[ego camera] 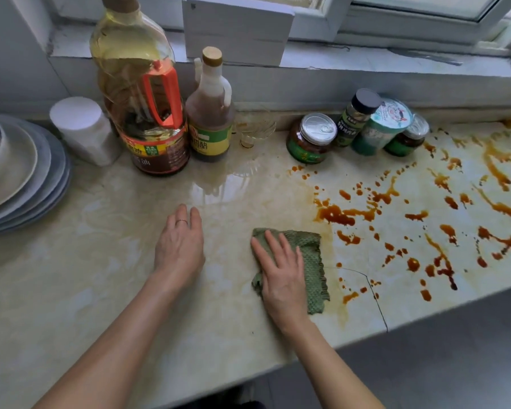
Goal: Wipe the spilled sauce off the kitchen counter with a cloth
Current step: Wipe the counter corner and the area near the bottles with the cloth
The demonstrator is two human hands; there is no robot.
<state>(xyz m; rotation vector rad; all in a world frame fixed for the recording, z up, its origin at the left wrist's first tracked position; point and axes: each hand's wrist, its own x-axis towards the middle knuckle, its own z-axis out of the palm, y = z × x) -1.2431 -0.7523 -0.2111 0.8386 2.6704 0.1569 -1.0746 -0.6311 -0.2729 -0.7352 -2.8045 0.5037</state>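
- Sauce (443, 219) lies in brown splashes over the right of the counter (101, 290)
- Right hand (281, 270) presses flat on the green cloth (310, 261); left hand (180, 243) rests open beside it
- Far left: oil jug (139, 93) part full of yellow oil, vinegar bottle (210, 113) of brown liquid

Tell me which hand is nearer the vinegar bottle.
Left. The left hand lies flat on the counter just in front of the vinegar bottle; the right hand presses the green cloth farther right.
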